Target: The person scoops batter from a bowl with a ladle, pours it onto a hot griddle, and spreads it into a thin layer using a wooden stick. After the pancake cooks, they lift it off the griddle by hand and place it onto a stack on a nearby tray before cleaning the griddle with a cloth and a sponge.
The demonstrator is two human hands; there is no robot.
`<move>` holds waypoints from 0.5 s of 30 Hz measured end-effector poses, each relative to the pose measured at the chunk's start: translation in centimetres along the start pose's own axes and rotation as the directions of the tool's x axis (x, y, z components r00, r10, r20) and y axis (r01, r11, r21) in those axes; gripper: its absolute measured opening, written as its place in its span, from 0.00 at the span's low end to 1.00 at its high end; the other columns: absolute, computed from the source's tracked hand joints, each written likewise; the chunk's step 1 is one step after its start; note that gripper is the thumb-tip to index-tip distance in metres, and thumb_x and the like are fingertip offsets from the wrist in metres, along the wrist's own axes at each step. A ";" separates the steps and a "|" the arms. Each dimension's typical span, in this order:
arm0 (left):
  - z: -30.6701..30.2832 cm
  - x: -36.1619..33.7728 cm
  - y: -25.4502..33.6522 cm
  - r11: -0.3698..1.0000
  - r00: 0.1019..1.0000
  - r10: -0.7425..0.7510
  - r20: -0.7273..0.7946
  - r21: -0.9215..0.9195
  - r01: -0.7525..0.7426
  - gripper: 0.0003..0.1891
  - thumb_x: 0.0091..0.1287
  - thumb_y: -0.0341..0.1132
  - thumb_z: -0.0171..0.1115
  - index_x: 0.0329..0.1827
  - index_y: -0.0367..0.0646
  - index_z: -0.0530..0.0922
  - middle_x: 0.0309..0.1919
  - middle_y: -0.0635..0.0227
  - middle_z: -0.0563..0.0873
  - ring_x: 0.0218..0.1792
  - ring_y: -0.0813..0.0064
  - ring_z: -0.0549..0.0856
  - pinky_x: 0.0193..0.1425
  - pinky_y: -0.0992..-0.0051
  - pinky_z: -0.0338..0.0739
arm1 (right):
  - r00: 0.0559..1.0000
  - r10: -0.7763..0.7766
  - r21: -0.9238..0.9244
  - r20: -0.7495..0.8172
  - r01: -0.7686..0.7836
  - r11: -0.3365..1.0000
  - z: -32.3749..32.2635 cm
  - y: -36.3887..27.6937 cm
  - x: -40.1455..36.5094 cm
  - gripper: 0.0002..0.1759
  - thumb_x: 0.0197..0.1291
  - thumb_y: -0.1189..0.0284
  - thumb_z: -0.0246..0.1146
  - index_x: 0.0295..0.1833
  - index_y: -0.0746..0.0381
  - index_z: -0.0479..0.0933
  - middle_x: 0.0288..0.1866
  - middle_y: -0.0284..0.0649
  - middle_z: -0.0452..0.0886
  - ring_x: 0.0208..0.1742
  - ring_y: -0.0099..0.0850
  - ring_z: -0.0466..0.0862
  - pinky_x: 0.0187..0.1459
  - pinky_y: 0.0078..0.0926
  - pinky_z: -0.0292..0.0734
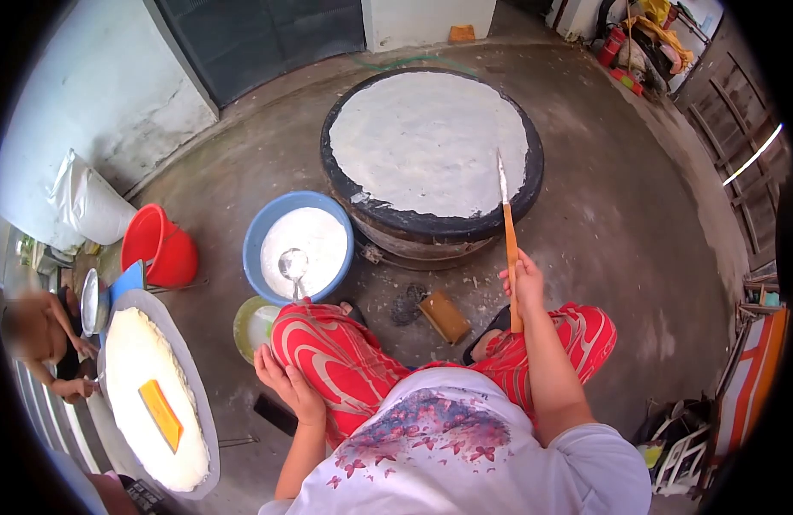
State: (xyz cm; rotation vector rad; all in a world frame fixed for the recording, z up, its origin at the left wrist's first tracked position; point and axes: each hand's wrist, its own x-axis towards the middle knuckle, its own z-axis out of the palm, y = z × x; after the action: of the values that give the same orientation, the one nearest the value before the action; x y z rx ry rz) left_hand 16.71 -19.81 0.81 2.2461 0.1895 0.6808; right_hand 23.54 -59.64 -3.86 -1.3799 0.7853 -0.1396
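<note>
Now | right hand (523, 283) fingers gripping spatula (509, 232) pointing forward | left hand (287, 382) fingers open, resting on knee (328, 348)

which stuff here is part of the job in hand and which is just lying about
In use: spatula in the right hand; round griddle coated white; blue basin of white batter with a ladle.
Lying about: red bucket; white sack; wooden block on the floor; clutter by the far wall.
</note>
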 end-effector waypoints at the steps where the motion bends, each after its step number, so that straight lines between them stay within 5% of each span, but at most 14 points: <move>1: 0.0 -0.1 -0.1 1.000 1.000 0.008 -0.002 0.009 -0.008 0.25 0.69 0.41 0.37 0.64 0.33 0.58 0.62 0.50 0.58 0.63 0.57 0.60 0.66 0.65 0.51 | 1.000 0.010 -0.034 -0.014 -0.011 0.999 -0.2 0.5 -0.1 0.20 0.68 0.69 0.41 0.65 0.54 0.61 0.25 0.36 0.75 0.15 0.20 0.68 0.16 0.16 0.65; 5: 0.0 0.0 0.3 0.999 1.000 -0.010 0.029 -0.050 0.011 0.24 0.68 0.38 0.39 0.63 0.32 0.58 0.63 0.49 0.56 0.63 0.55 0.58 0.67 0.62 0.49 | 0.999 -0.032 -0.102 -0.034 0.028 0.994 -0.6 2.7 1.8 0.20 0.66 0.69 0.45 0.63 0.53 0.65 0.25 0.39 0.77 0.17 0.24 0.72 0.20 0.22 0.69; 6: 0.0 0.1 0.3 0.999 1.000 -0.010 0.027 -0.050 0.012 0.25 0.68 0.38 0.39 0.64 0.32 0.58 0.63 0.49 0.56 0.63 0.55 0.58 0.67 0.62 0.49 | 0.957 -0.283 -0.419 -0.059 0.234 0.877 -0.4 3.3 2.8 0.19 0.64 0.68 0.48 0.61 0.53 0.68 0.26 0.40 0.78 0.19 0.26 0.74 0.23 0.24 0.71; 7: 0.1 0.1 0.3 0.999 1.000 -0.011 0.025 -0.051 0.012 0.25 0.68 0.39 0.39 0.64 0.32 0.57 0.63 0.49 0.56 0.63 0.55 0.58 0.67 0.62 0.49 | 0.860 -0.511 -0.690 0.002 0.371 0.622 -0.3 3.8 3.6 0.19 0.62 0.68 0.51 0.59 0.54 0.70 0.26 0.41 0.78 0.21 0.27 0.76 0.27 0.27 0.73; 10: 0.0 0.0 0.2 0.999 0.999 -0.003 0.035 -0.035 0.004 0.25 0.68 0.38 0.39 0.64 0.32 0.57 0.63 0.49 0.56 0.64 0.55 0.58 0.67 0.62 0.48 | 0.878 -0.476 -0.860 0.040 0.273 0.431 2.6 1.3 0.8 0.18 0.59 0.67 0.54 0.56 0.55 0.72 0.26 0.41 0.78 0.24 0.28 0.78 0.32 0.29 0.74; 11: 0.0 0.1 0.2 0.999 0.999 0.001 0.036 -0.036 0.000 0.25 0.68 0.38 0.39 0.64 0.32 0.57 0.63 0.49 0.56 0.64 0.55 0.58 0.67 0.62 0.48 | 0.874 -0.479 -0.854 0.086 0.313 0.416 2.8 1.9 0.4 0.19 0.60 0.67 0.54 0.57 0.55 0.72 0.23 0.37 0.76 0.21 0.24 0.75 0.27 0.25 0.72; 12: 0.1 0.0 0.1 0.999 1.000 -0.005 0.031 -0.040 0.007 0.25 0.68 0.39 0.39 0.64 0.32 0.57 0.63 0.49 0.56 0.64 0.55 0.57 0.67 0.62 0.48 | 0.871 -0.483 -0.853 0.086 0.315 0.417 2.6 2.9 0.5 0.19 0.60 0.67 0.54 0.57 0.55 0.72 0.23 0.37 0.76 0.21 0.24 0.75 0.27 0.25 0.72; 14: 0.1 0.1 0.1 0.999 1.000 -0.014 0.019 -0.042 0.015 0.25 0.68 0.39 0.39 0.64 0.32 0.57 0.63 0.48 0.56 0.64 0.55 0.57 0.67 0.62 0.48 | 0.905 -0.418 -0.412 0.074 0.410 0.814 2.5 3.7 0.5 0.18 0.61 0.69 0.53 0.57 0.54 0.72 0.21 0.31 0.73 0.20 0.19 0.71 0.22 0.20 0.69; 15: 0.1 0.0 0.2 0.999 1.000 -0.014 0.022 -0.039 0.015 0.25 0.68 0.39 0.39 0.64 0.32 0.57 0.63 0.48 0.56 0.64 0.55 0.57 0.67 0.63 0.48 | 0.983 -0.179 -0.185 0.031 0.182 0.966 1.4 3.5 0.8 0.19 0.61 0.69 0.53 0.58 0.53 0.72 0.20 0.27 0.69 0.20 0.16 0.68 0.19 0.15 0.65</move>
State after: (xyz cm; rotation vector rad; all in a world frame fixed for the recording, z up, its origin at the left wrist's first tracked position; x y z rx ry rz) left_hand 16.75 -19.99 0.92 2.2116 0.1798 0.6469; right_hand 23.72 -58.09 -7.42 -1.6294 0.6723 -0.2022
